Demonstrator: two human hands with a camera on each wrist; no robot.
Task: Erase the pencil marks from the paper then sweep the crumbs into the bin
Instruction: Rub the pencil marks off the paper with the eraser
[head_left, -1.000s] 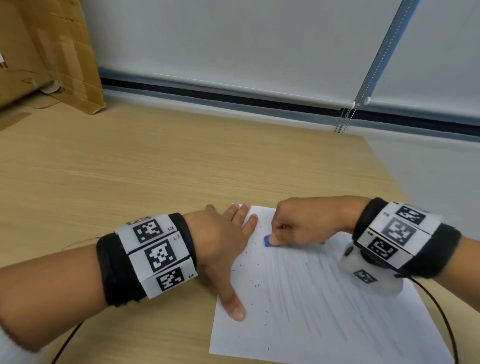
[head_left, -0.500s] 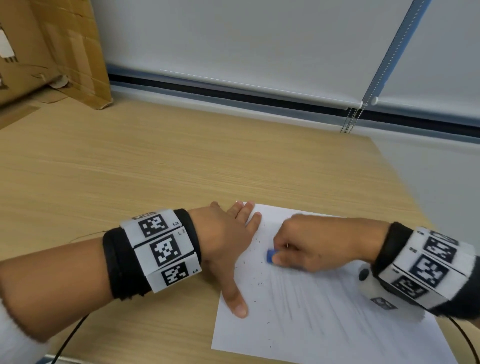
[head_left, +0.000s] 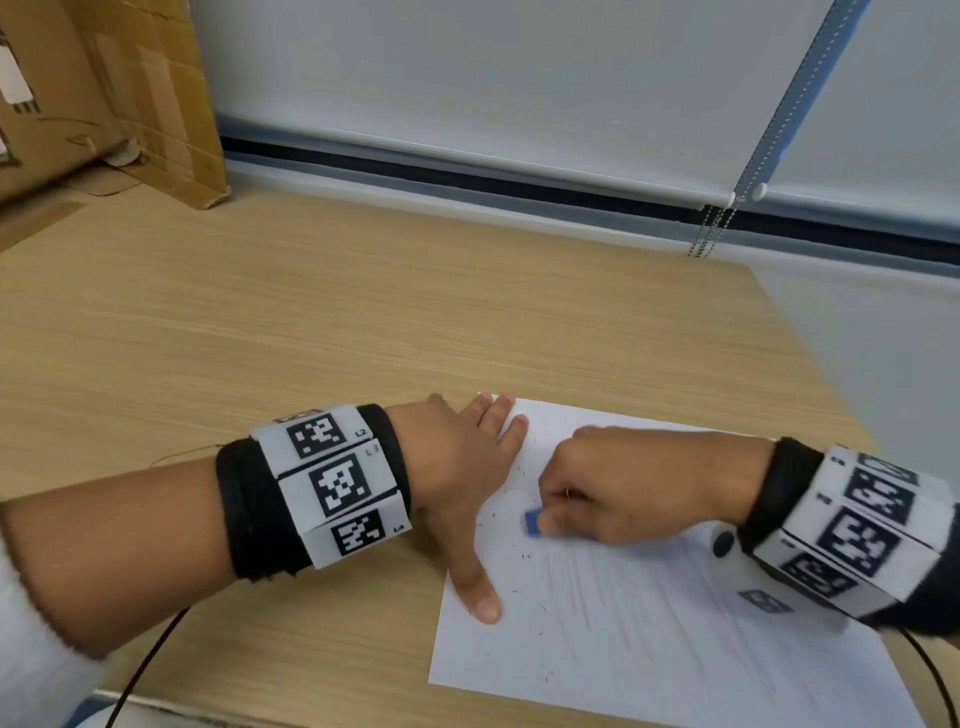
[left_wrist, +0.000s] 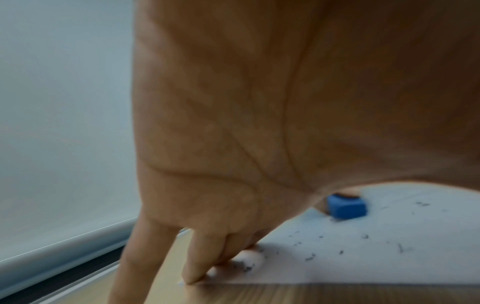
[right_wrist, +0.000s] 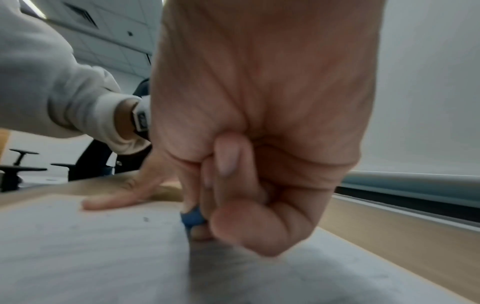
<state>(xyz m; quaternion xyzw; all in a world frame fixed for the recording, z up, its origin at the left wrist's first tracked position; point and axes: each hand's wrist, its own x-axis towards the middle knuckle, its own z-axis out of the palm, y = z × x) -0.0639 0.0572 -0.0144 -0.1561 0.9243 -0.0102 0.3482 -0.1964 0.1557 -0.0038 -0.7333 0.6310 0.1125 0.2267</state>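
Note:
A white sheet of paper (head_left: 649, 639) with faint grey pencil strokes lies at the near right of the wooden desk (head_left: 363, 322). My left hand (head_left: 467, 467) lies flat with spread fingers on the sheet's left edge and pins it down. My right hand (head_left: 613, 493) pinches a small blue eraser (head_left: 532, 521) and presses it on the paper near its upper left. The eraser (left_wrist: 346, 206) shows beyond my left palm in the left wrist view, and the eraser (right_wrist: 192, 217) peeks from between curled fingers in the right wrist view. Dark eraser crumbs (head_left: 524, 556) dot the paper. No bin is in view.
A cardboard box (head_left: 104, 93) stands at the desk's far left corner. A window blind with a bead chain (head_left: 711, 228) runs along the back. The desk's right edge lies close beside the paper. Black cables trail from both wristbands. Office chairs (right_wrist: 18, 166) show beyond the desk.
My right hand has slid the eraser toward me across the paper, a short stroke down from the upper edge. My left hand has stayed pressed on the sheet.

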